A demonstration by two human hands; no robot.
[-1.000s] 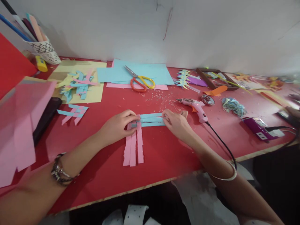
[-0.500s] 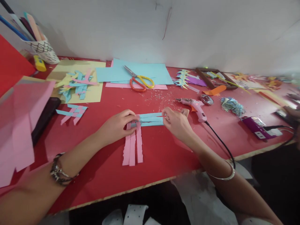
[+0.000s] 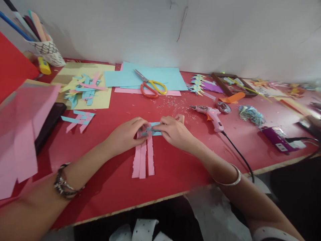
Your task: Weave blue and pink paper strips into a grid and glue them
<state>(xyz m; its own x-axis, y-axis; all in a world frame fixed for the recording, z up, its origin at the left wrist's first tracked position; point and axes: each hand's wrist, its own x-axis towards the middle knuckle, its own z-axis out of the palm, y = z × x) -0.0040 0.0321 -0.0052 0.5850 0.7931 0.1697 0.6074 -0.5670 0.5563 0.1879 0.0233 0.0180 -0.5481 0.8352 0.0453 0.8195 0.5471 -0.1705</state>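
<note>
Pink paper strips (image 3: pixel 143 162) hang toward me on the red table, crossed at their top by blue paper strips (image 3: pixel 157 133) that run to the right. My left hand (image 3: pixel 132 132) is closed with thumb and fingers on the crossing, where pink and blue overlap. Over the blue strips lies my right hand (image 3: pixel 174 131), its fingertips pressed on them close to the left fingers. Much of the blue paper is hidden beneath that hand. A smaller woven pink and blue piece (image 3: pixel 81 118) rests to the left.
Scissors (image 3: pixel 150 87) lie on blue sheets (image 3: pixel 173 77) at the back. A pink glue gun (image 3: pixel 209 115) with a cord is on the right, near a purple power box (image 3: pixel 278 139). Cut strips (image 3: pixel 86 88) and a pen cup (image 3: pixel 51 52) stand left. Another person's hand (image 3: pixel 314 121) shows far right.
My right hand has moved left along the blue strips, from their right end to beside the crossing. My left hand stays on the crossing. The view has shifted slightly.
</note>
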